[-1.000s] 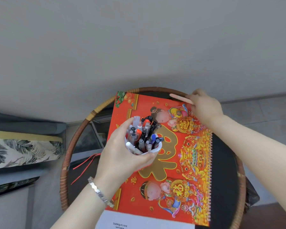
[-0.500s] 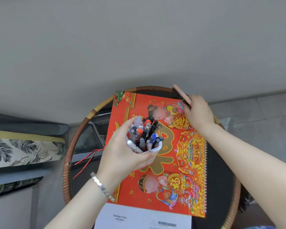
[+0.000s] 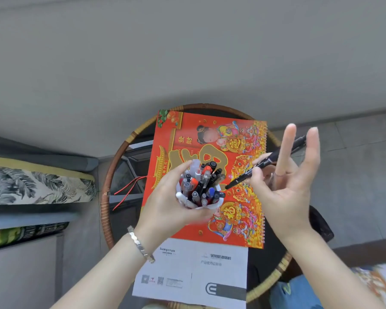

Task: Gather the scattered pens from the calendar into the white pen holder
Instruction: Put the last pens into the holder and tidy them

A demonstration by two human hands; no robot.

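Note:
A red and gold calendar [image 3: 243, 210] lies flat on a round rattan-rimmed table [image 3: 112, 181]. My left hand [image 3: 165, 204] grips the white pen holder [image 3: 212, 205] above the calendar's middle; it is packed with several pens [image 3: 201, 181], caps up. My right hand [image 3: 285, 186] pinches a black marker pen [image 3: 265, 162] between thumb and forefinger, other fingers spread upward. The marker's tip points down-left toward the holder's right rim, a short gap away.
A white printed leaflet [image 3: 192, 270] lies under the calendar's near edge. Red cords [image 3: 127, 190] hang off the calendar's left side. A leaf-patterned cushion [image 3: 31, 186] sits at left. Grey wall behind, tiled floor at right.
My right hand left the calendar's far right corner, where it was picking something up, and came toward the holder with the black marker in it. My left hand kept holding the holder.

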